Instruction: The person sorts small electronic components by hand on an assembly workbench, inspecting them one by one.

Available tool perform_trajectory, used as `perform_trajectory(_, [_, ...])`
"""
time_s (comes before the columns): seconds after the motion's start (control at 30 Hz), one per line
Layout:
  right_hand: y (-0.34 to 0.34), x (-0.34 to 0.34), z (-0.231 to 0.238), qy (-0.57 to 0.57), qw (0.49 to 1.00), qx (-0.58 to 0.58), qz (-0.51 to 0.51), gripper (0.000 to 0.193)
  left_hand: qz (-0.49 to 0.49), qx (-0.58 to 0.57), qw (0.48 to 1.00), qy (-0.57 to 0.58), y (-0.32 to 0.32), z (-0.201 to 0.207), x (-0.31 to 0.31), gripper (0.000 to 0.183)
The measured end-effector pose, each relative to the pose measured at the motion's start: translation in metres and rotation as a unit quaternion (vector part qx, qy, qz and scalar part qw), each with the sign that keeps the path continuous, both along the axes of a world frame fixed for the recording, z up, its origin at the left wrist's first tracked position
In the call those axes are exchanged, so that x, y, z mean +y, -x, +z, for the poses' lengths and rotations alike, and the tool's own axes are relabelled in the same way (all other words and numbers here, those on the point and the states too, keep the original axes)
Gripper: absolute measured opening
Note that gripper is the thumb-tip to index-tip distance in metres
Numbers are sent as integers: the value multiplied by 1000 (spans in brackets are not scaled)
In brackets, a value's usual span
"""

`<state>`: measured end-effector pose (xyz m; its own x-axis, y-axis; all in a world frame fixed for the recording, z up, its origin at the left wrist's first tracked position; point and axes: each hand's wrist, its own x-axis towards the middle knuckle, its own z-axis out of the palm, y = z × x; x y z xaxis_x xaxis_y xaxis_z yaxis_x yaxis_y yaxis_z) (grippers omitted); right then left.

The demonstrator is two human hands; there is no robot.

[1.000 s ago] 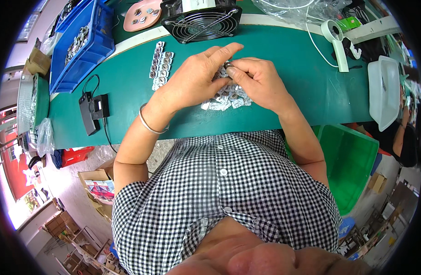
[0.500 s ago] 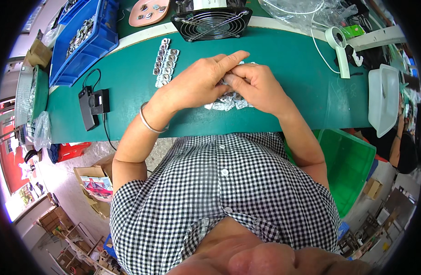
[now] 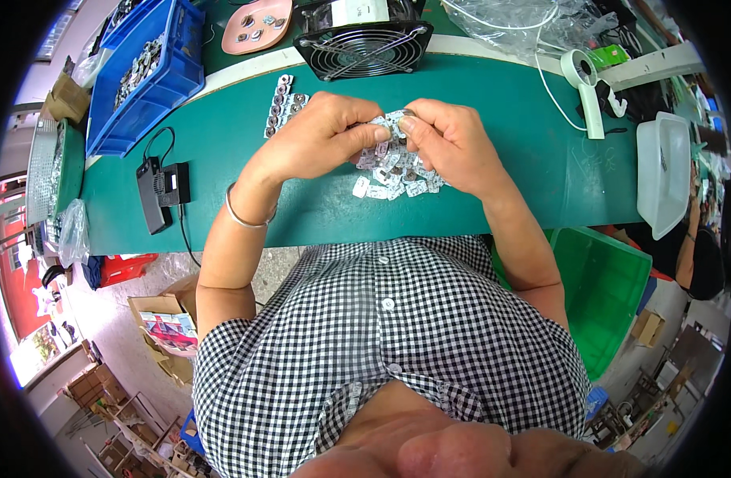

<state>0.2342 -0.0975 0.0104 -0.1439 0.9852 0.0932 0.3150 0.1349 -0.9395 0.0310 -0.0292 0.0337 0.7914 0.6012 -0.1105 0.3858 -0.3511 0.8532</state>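
A loose pile of small pale metal parts (image 3: 391, 173), some with dark round centres, lies on the green table in front of me. Above its far side, the thumb and fingers of my left hand (image 3: 325, 134) pinch a small pale metal part (image 3: 379, 123). Close beside it, my right hand (image 3: 453, 145) grips another small metal part (image 3: 407, 116) between thumb and fingers. Whether the two pieces touch cannot be made out. Left of the pile, similar parts stand in neat rows (image 3: 278, 102), partly hidden behind my left hand.
A black fan (image 3: 364, 52) stands at the table's far edge, beside a pink tray (image 3: 256, 25) of parts. A blue bin (image 3: 146, 76) and a black power adapter (image 3: 162, 191) are at left. At right are a small pale green fan (image 3: 584, 84) and a white tub (image 3: 664, 175).
My hands, which overlapped above the pile, have drawn apart sideways. More of the pile shows now, along with the small parts between my fingertips.
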Motion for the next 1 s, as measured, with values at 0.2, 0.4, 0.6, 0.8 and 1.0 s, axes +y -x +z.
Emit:
perform_trajectory(0.2, [-4,7,2,147,963,203,99,25,-64,-162,974,148,12,-10,6,21])
perform_trajectory(0.4, [4,12,-5,58,993,104,-1,25,103,-77,986,-110,9,-12,-4,23])
perform_trajectory(0.6, [12,17,2,30,999,31,-30,28,115,-85,919,-367,4,-19,-9,35])
perform_trajectory(0.8, [17,22,1,9,1000,18,-22,29,111,-79,879,-458,9,-26,0,33])
perform_trajectory(1.0, [25,33,5,-6,999,28,-28,28,134,-119,852,-492,10,-35,11,30])
